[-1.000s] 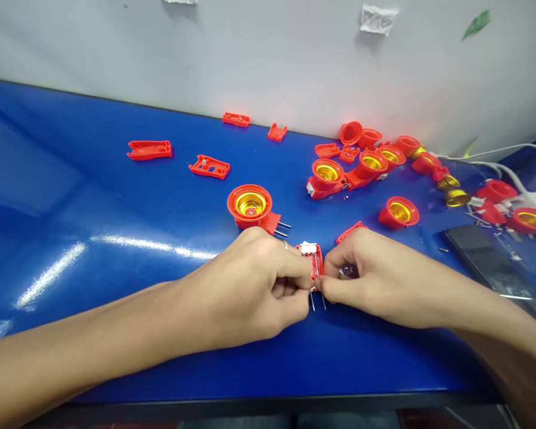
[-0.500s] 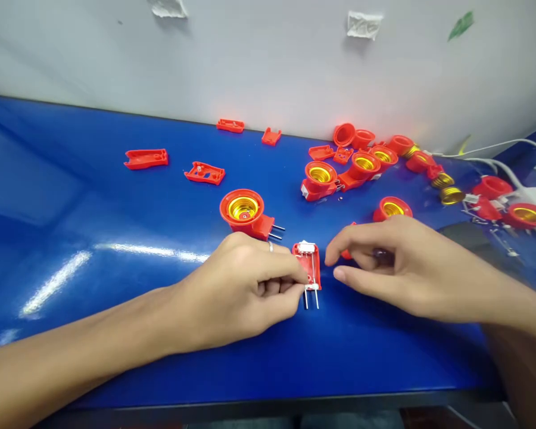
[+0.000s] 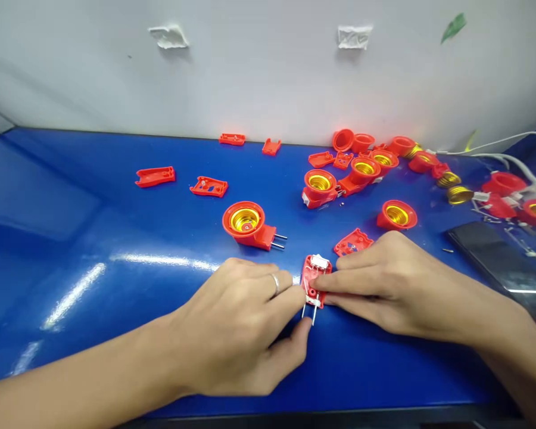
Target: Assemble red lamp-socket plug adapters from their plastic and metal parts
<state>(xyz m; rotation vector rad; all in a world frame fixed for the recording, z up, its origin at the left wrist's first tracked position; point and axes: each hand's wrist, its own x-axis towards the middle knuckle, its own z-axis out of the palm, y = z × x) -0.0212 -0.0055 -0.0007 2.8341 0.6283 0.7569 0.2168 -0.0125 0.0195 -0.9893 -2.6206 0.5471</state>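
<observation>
A red plug housing (image 3: 311,285) lies open side up on the blue table, with a white switch piece (image 3: 319,262) at its far end and two metal prongs pointing toward me. My left hand (image 3: 254,322) grips the prong end between thumb and index finger. From the right, my right hand (image 3: 379,286) pinches the housing, a fingertip on its inside. Just beyond my right hand is a red cover piece (image 3: 352,242). A red lamp socket with a gold thread (image 3: 245,220) and two prongs sits beyond my left hand.
Two red covers (image 3: 155,176) (image 3: 209,186) lie at the left. Several sockets (image 3: 320,183) and shells stand at the back right. A black flat object (image 3: 495,256) and loose metal parts (image 3: 527,247) are on the right. A grey wall (image 3: 259,71) borders the table.
My right hand has moved left and closed on the housing. My left fingers have shifted down to the prongs. The camera view has shifted, and the red cover beyond my right hand shows more fully.
</observation>
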